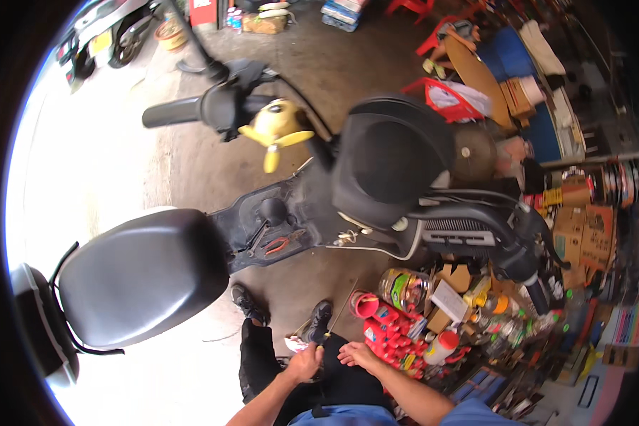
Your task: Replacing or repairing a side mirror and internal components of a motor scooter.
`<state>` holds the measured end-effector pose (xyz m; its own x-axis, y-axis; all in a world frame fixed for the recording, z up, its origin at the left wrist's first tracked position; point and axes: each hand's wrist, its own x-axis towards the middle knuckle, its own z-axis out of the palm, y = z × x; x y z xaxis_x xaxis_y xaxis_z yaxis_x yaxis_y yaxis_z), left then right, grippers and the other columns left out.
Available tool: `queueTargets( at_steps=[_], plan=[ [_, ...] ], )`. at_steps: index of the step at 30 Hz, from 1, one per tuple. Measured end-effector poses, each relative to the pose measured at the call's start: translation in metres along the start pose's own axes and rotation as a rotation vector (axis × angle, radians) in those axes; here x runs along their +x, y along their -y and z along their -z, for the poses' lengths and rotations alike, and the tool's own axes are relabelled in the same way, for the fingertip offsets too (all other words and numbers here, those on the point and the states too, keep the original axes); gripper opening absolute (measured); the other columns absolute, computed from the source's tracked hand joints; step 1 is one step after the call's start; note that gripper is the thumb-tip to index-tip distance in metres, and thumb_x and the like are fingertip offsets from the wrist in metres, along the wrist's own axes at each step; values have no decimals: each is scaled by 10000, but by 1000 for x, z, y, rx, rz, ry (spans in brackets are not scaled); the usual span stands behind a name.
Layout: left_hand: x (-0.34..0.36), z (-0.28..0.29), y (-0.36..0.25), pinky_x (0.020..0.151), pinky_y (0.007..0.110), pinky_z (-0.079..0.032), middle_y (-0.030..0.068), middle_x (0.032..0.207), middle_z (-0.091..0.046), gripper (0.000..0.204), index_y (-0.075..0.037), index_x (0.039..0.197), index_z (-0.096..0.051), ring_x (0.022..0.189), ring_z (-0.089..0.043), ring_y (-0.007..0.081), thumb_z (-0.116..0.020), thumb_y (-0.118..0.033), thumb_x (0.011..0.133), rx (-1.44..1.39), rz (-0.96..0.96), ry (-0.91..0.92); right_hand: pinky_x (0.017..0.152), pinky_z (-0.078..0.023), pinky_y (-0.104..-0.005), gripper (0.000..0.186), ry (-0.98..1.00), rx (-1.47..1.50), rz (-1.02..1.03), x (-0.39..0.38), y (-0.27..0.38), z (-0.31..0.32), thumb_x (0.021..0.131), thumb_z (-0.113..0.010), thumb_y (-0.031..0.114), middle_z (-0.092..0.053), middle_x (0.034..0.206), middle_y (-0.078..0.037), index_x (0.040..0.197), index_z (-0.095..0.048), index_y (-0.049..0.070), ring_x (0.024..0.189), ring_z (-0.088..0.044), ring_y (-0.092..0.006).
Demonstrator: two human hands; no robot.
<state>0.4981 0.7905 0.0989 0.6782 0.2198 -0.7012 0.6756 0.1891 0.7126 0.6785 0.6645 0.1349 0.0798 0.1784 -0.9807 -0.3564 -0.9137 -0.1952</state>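
Observation:
Close to my body, my left hand point(304, 363) is closed around the handle of what looks like a long, thin screwdriver point(329, 330). Its shaft points up and away from me. Just to the right, my right hand point(358, 355) has its fingers loosely apart, with nothing visible in them. Before me an electric scooter stands sideways: black seat point(145, 277) at the left, front panel and handlebars at the right. On its footboard point(302, 188) lie red-handled pliers point(275, 246) and other small metal tools. A yellow propeller toy point(277, 131) sits by the far handlebar grip point(172, 112).
Red bottles point(387, 334), a clear plastic jar point(405, 287) and cardboard boxes point(582, 234) crowd the right side. Red chairs point(451, 99) and a round wooden board point(476, 82) stand at the far right. Another scooter point(106, 39) is parked at far left.

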Motion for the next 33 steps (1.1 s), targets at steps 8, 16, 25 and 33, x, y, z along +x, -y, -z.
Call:
queueTargets(
  at_steps=[8, 16, 25, 33],
  plan=[
    [-31, -29, -95, 572, 499, -505, 255, 787, -637, 467, 55, 1192, -410, 705, -642, 421, -488, -326, 934, 449, -410, 69, 707, -502, -308, 286, 79, 587, 115, -47, -2, 0, 962, -499, 367, -623, 907, -21, 1048, -589, 110, 804, -610, -148],
    [24, -71, -182, 730, 385, -502, 158, 912, -641, 299, -22, 1102, -562, 841, -642, 278, -537, -253, 914, 337, -181, 67, 591, -556, -355, 150, 25, 780, 291, -59, -59, 110, 926, -539, 156, -659, 884, -124, 1014, -527, 35, 715, -660, -224],
    [102, 14, -297, 568, 270, -519, 150, 986, -613, 498, 25, 1236, -412, 790, -627, 198, -603, -282, 894, -123, -279, -774, 450, -466, -278, 144, -238, 664, 289, -57, -98, 250, 875, -572, 178, -638, 761, -76, 962, -555, 65, 543, -603, -144],
    [120, 16, -314, 584, 307, -545, 206, 1045, -616, 429, 67, 1189, -410, 859, -677, 244, -478, -287, 956, -44, -129, -770, 398, -421, -255, 112, -227, 689, 473, -36, 22, 328, 912, -567, 159, -611, 677, -49, 904, -558, 48, 489, -570, -121]
  ],
)
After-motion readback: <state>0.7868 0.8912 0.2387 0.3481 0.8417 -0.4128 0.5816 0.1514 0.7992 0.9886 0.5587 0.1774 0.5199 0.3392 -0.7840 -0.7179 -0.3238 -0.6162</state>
